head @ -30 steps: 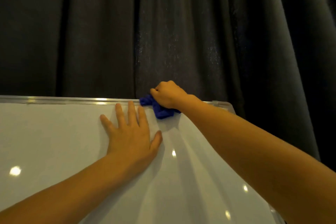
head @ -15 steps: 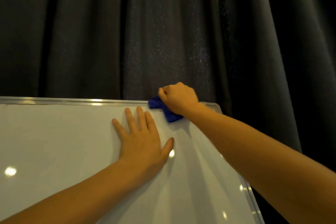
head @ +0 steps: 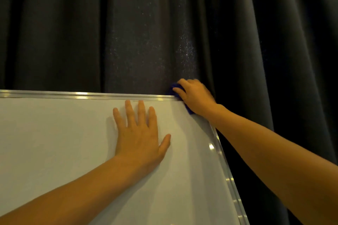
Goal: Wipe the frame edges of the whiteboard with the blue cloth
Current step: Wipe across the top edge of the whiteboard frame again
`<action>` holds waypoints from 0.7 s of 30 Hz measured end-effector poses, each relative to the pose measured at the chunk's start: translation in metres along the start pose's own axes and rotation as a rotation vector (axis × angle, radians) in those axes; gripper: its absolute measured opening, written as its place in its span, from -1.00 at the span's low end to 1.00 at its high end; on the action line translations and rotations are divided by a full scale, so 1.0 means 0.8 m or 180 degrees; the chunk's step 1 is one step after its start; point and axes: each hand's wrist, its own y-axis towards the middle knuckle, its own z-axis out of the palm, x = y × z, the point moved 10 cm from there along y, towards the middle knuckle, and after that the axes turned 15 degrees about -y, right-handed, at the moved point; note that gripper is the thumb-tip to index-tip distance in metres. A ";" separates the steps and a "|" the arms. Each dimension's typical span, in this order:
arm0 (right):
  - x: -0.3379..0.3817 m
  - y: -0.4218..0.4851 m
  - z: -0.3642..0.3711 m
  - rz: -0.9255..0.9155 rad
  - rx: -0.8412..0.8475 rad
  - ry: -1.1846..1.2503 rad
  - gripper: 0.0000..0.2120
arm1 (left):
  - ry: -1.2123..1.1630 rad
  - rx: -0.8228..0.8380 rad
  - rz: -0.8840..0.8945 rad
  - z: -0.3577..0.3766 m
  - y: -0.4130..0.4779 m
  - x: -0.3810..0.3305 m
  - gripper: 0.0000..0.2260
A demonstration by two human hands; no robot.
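Observation:
The whiteboard [head: 54,142] fills the lower left, with a silver metal frame along its top edge [head: 73,95] and right edge [head: 230,182]. My right hand [head: 195,97] is shut on the blue cloth [head: 172,88] and presses it over the board's top right corner. Only small bits of the cloth show, above the fingers and below the palm. My left hand [head: 140,133] lies flat on the white surface, fingers spread, just left of the right hand.
A dark pleated curtain [head: 164,23] hangs close behind the board and to its right. Dust specks glint on it above the corner.
My right hand has slid the cloth to the right along the top frame edge and now sits on the top right corner. The left hand stays flat on the board.

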 end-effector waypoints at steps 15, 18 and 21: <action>-0.054 -0.160 -0.023 0.0992 -0.0789 0.1151 -0.77 | -0.0355 0.0179 0.1018 0.037 -0.033 -0.134 -0.19; -0.065 -0.103 -0.025 0.1162 -0.0697 0.1396 -0.79 | -0.0324 0.0152 0.0957 0.041 -0.033 -0.135 -0.17; -0.062 -0.109 -0.018 0.1113 -0.0650 0.1437 -0.81 | -0.0396 0.0123 0.0933 0.043 -0.033 -0.130 -0.16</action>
